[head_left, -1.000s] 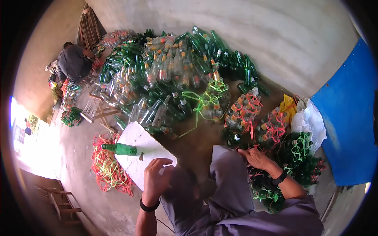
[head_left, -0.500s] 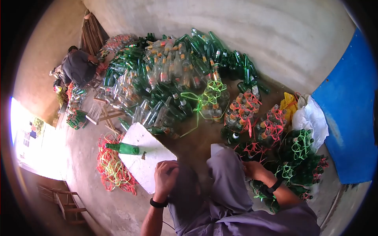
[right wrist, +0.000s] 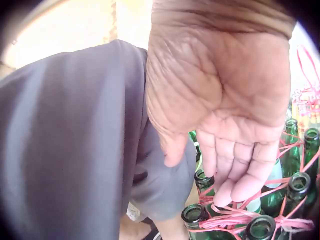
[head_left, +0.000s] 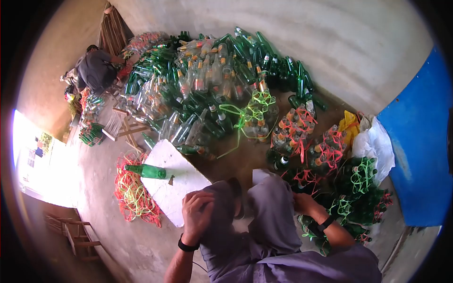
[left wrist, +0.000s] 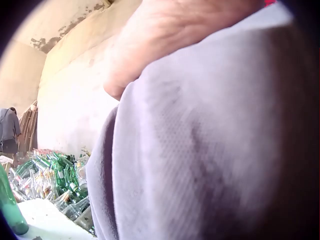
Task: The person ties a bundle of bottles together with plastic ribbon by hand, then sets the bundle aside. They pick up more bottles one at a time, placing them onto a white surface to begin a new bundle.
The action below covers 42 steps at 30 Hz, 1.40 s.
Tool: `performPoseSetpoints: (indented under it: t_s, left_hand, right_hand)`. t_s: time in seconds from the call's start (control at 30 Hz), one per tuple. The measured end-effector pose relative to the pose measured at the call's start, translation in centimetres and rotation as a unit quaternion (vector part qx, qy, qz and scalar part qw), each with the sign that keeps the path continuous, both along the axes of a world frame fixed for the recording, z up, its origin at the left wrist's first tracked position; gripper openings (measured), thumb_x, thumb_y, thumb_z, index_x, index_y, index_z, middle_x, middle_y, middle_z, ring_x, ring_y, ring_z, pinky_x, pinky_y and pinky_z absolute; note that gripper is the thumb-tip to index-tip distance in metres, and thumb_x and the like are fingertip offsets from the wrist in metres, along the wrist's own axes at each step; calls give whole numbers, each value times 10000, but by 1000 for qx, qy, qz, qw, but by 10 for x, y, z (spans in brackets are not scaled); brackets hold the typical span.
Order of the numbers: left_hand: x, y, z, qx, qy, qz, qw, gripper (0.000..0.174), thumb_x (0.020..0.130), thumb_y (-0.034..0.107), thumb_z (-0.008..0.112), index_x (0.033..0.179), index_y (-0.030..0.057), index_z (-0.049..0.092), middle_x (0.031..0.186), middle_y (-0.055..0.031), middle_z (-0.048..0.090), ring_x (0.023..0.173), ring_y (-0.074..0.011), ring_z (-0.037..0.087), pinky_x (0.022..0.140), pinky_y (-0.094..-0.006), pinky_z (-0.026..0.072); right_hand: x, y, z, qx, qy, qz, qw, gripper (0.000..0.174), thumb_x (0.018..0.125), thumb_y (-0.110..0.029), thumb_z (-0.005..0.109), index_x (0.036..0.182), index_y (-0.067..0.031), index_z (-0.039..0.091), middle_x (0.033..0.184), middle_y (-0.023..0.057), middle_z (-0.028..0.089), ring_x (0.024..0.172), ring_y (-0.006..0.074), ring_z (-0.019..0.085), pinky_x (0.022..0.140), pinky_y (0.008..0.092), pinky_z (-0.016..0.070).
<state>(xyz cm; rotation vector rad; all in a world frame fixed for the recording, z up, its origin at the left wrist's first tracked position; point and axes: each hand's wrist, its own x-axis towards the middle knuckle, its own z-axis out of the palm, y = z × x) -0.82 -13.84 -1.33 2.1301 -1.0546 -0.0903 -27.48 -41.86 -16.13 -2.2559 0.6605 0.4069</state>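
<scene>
My left hand (head_left: 197, 210) rests on my left knee, fingers loosely bent and holding nothing. In the left wrist view part of that hand (left wrist: 165, 37) lies against the grey trouser cloth (left wrist: 200, 135). Beside my right knee hangs my right hand (head_left: 306, 203). The right wrist view shows its bare palm (right wrist: 225, 95) and relaxed fingers, just over green bottles (right wrist: 260, 227) tied together with pink string (right wrist: 230, 220). Left of my knees, a single green bottle (head_left: 148, 170) lies on its side on a white board (head_left: 174, 193).
A heap of green and clear bottles (head_left: 200, 80) fills the floor by the wall. Tied bundles (head_left: 292, 127) stand to the right, near a white sack (head_left: 373, 148) and blue panel (head_left: 420, 137). Red and green string (head_left: 134, 193) lies left. Another person (head_left: 96, 70) bends at the far left.
My right hand has dropped from the top of my right knee to its outer side. My left hand's fingers have settled onto the left knee. The bottle on the board stays put.
</scene>
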Motion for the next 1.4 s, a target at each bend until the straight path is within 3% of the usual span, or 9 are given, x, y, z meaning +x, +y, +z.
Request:
performPoseSetpoints:
  t_s: [0.2, 0.6, 0.7, 0.8, 0.97, 1.1, 1.17, 1.27, 1.4]
  left_hand:
    - [13, 7, -1, -22, 62, 8, 998, 105, 790, 44, 738, 890, 73, 751, 1006, -35, 755, 1033, -247, 655, 970, -394, 455]
    - [32, 29, -10, -43, 98, 21, 994, 77, 792, 21, 717, 862, 47, 733, 990, -54, 752, 1012, -269, 660, 932, -393, 482]
    - [34, 30, -10, -48, 115, 24, 992, 76, 793, 23, 716, 864, 46, 732, 987, -58, 751, 1011, -270, 659, 929, -391, 481]
    - [35, 29, -9, -45, 113, 23, 992, 72, 795, 26, 716, 863, 46, 732, 984, -62, 750, 1005, -269, 659, 924, -387, 478]
    - [36, 28, -9, -45, 113, 22, 992, 66, 798, 27, 715, 860, 46, 730, 979, -66, 750, 991, -268, 661, 916, -386, 474]
    - [37, 25, -8, -40, 102, 23, 994, 69, 795, 27, 716, 860, 47, 729, 971, -68, 751, 982, -268, 662, 910, -384, 475]
    - [37, 25, -8, -40, 101, 24, 994, 70, 793, 27, 718, 859, 48, 730, 969, -68, 752, 981, -267, 662, 906, -383, 476]
    - [38, 25, -9, -40, 100, 26, 994, 70, 786, 31, 726, 854, 50, 731, 963, -67, 752, 975, -266, 663, 898, -380, 478]
    - [38, 21, -7, -32, 106, 32, 993, 78, 764, 9, 710, 834, 40, 723, 946, -68, 748, 970, -256, 653, 901, -379, 488]
  right_hand:
    - [13, -3, -1, 16, -10, 43, 999, 396, 869, -287, 691, 1207, -88, 634, 1012, 237, 717, 974, 443, 680, 833, 522, 544]
    - [33, -8, -12, 15, -14, 61, 998, 241, 826, -201, 684, 1011, -50, 720, 896, 202, 727, 883, 406, 708, 805, 488, 556]
    - [44, -9, 5, 43, 46, 45, 997, 266, 808, -199, 698, 1019, -36, 700, 923, 226, 709, 886, 436, 683, 766, 483, 540]
    - [52, -13, 14, 6, 87, 83, 993, 249, 829, -214, 690, 1026, -63, 724, 926, 197, 733, 900, 382, 718, 796, 479, 559]
    - [59, -29, 6, -26, -55, 66, 996, 303, 848, -221, 714, 1078, -23, 717, 949, 226, 721, 942, 416, 694, 818, 480, 553]
    - [78, -38, 17, -29, -49, 64, 996, 315, 818, -162, 703, 1112, -48, 709, 945, 208, 714, 919, 428, 681, 802, 469, 550]
    - [88, -41, 19, -50, -58, 86, 993, 324, 884, -251, 718, 1097, -6, 708, 941, 238, 712, 947, 429, 686, 823, 501, 548]
    - [101, -45, 11, -72, -99, 114, 986, 329, 894, -259, 712, 1090, 4, 704, 955, 238, 716, 960, 424, 685, 833, 499, 545]
    - [142, -55, 23, -45, -51, 134, 989, 348, 912, -292, 695, 1069, 18, 696, 990, 245, 719, 979, 420, 684, 857, 495, 542]
